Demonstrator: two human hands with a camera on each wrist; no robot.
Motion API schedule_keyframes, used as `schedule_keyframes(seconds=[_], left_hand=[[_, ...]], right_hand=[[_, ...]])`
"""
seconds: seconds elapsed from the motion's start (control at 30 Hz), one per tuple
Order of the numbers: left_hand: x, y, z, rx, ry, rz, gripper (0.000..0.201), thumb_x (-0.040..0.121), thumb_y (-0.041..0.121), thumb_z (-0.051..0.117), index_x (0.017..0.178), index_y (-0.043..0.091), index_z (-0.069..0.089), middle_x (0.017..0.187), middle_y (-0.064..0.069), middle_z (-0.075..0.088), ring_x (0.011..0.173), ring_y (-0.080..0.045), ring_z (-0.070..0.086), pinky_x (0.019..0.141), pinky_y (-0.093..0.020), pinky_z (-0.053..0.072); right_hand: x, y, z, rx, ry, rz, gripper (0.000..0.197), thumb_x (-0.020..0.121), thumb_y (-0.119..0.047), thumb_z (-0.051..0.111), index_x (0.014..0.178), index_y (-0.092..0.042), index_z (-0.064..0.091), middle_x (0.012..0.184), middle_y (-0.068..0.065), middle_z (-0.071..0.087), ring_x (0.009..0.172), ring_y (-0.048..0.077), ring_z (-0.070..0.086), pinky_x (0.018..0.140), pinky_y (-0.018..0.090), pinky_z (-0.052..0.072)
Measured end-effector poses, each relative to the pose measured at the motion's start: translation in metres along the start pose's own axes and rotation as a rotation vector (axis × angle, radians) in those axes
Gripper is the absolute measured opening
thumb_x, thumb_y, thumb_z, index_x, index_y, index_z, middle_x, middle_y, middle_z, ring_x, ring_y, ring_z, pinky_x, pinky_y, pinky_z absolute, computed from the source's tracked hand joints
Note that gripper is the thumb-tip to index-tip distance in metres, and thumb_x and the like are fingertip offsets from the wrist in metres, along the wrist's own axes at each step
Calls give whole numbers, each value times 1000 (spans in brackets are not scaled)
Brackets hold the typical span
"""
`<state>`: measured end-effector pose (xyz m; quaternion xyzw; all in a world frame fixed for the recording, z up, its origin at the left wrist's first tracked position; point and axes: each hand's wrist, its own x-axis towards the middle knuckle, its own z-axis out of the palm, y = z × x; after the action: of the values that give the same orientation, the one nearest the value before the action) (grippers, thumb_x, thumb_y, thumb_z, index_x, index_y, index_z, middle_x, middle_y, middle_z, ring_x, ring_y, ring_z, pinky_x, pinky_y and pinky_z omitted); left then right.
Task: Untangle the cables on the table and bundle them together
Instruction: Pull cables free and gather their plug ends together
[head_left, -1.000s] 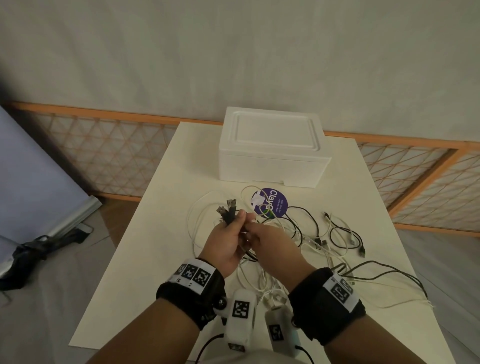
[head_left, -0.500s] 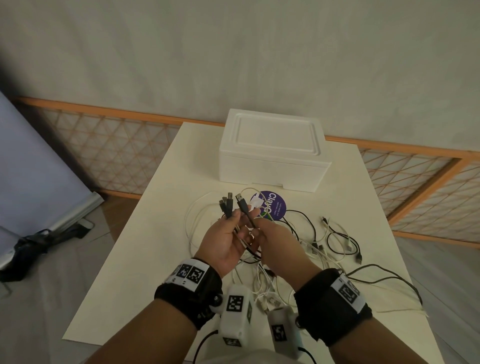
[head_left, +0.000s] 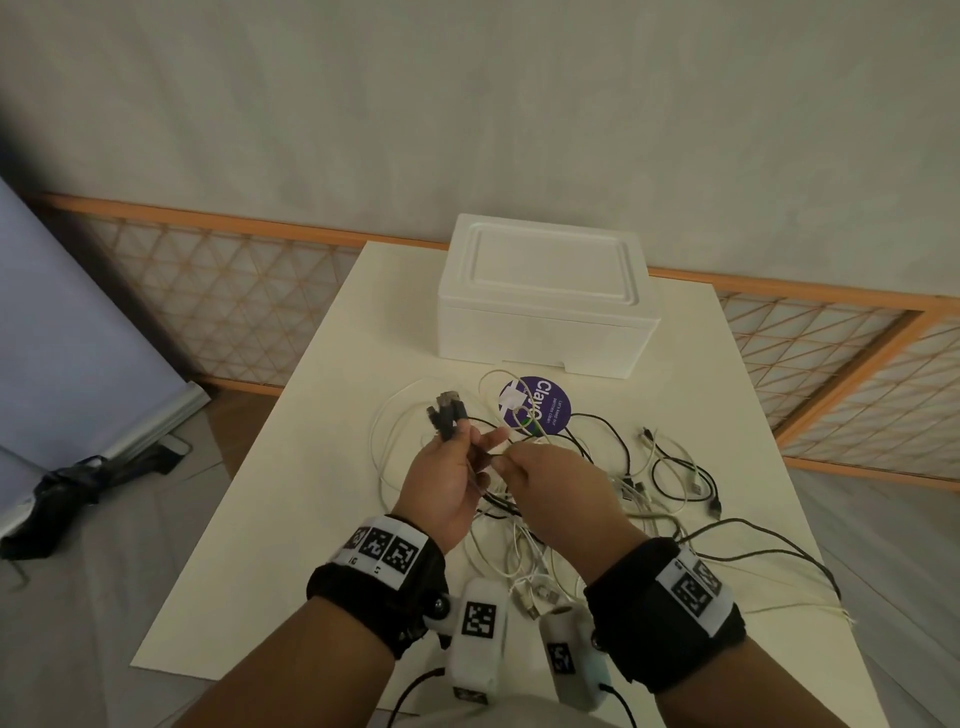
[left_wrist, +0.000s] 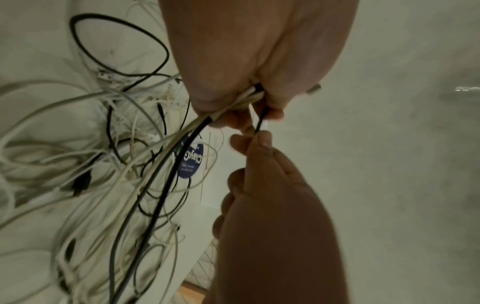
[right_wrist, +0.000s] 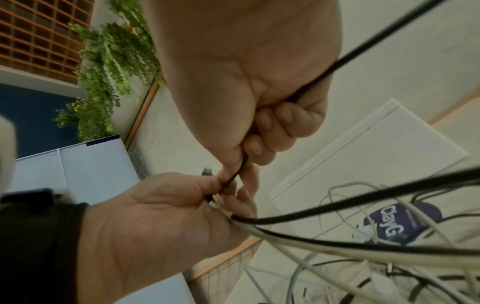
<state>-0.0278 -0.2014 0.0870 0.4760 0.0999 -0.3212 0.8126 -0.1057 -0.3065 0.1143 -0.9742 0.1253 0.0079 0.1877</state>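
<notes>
**Inspector:** Progress first. How much of the job is done?

**Assistant:** Partly done, by the look of it. The left hand grips a small gathered group of cables, black and white, with several dark plugs standing up above its fingers. The right hand pinches one black cable between thumb and fingertip just beside the left hand's grip, apparently adding it to the group.

**Inspector:** And the remainder?

**Assistant:** Most of the cables lie loose on the table, looped over one another to the right of the hands and near the person. Strands run from the left hand's grip down into that heap, so the held ones are not yet free.

**Inspector:** Any tie or wrap on the held group?

**Assistant:** None visible. Bundling has not begun.

**Inspector:** Other items?

**Assistant:** A white foam box at the far end, closed, and a round purple sticker just in front of it, under some loops.
</notes>
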Motion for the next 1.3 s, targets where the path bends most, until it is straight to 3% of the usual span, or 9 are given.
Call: schedule_keyframes(seconds=[0.17,0.27,0.53,0.67,0.77,0.97,1.03,1.13,1.3], left_hand=[[11,26,-29,-439,197,12,33,104,21,34,72,14,42,43,0,44,43,-16,56,76,-43,51],[15,36,-55,-496,249,26,34,103,21,34,70,15,39,43,3,32,34,-10,34,49,-26,47],[24,55,-70,-359,226,80,39,103,30,34,66,19,39,41,9,29,30,-5,25,34,-13,22],[26,58,-82,-327,242,71,40,103,32,34,66,20,39,41,9,30,29,-5,26,34,-13,22],[27,60,-88,-328,230,59,39,103,31,35,66,20,40,40,9,30,29,-5,26,33,-13,23],[18,53,-59,-267,145,56,38,102,33,38,67,19,43,43,9,28,32,-6,24,35,-15,22],[14,49,-47,-262,97,60,38,101,32,40,67,18,44,44,8,27,34,-6,23,35,-16,21],[6,45,-32,-255,26,48,37,98,30,48,64,19,39,45,7,26,34,-6,22,35,-18,20],[-8,25,-3,-180,1,-21,41,94,19,54,59,19,33,43,5,22,35,-9,22,40,-22,22]], right_hand=[[-12,43,-12,83,-82,205,48,94,-57,37,78,-18,60,69,-4,60,70,14,59,67,29,48],[-23,70,-24,210,-124,268,36,92,-50,51,76,-25,71,48,-9,54,45,1,48,54,23,41],[-24,114,-16,216,-191,340,36,83,-53,62,74,-19,73,76,10,69,77,23,65,77,34,50],[-33,131,-26,283,-219,369,11,86,-37,66,79,-36,74,87,-8,73,85,4,64,72,12,42],[-39,138,-30,336,-206,389,9,84,-30,70,77,-34,74,80,-12,70,81,4,62,69,14,41],[-37,128,-19,-304,-243,482,19,84,-47,59,95,-36,70,103,-12,64,103,13,58,90,33,42],[-35,115,-24,-411,-267,433,24,85,-39,56,107,-37,65,116,-13,60,112,12,55,95,33,39],[-26,76,-35,48,-98,261,37,82,-23,62,118,-31,61,128,-11,56,120,10,50,99,24,36],[-4,-17,-14,305,-294,-81,60,77,-56,67,127,-26,49,119,-12,57,107,7,55,95,30,45]])
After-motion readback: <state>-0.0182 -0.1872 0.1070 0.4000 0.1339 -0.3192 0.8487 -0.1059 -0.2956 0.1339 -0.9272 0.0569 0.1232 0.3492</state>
